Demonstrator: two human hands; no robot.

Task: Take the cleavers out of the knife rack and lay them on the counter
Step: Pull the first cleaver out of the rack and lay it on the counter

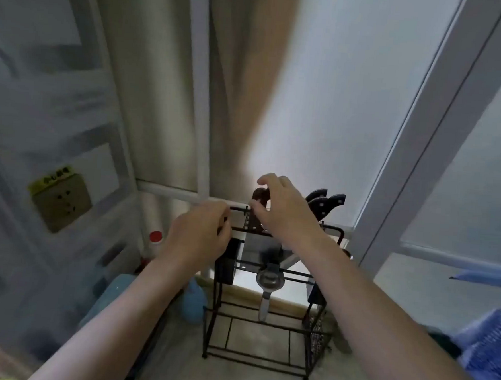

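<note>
A black wire rack (263, 333) stands on the worktop (230, 378). The left hand (198, 239) is curled round its top rail. The right hand (280, 209) pinches a brown-handled cleaver (254, 219) — broad steel blade down in the rack. Two dark-handled cleavers (325, 204) stand just right of it.

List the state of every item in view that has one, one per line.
knife rack: upright on the counter, knives in it.
brown-handled cleaver: in the rack, handle up.
black-handled knives: slotted in the rack, handles up.
right hand: fingers curled at the brown handle; grip unclear.
left hand: closed on the rack's top bar.
strainer: hanging from the rack's front rail.
</note>
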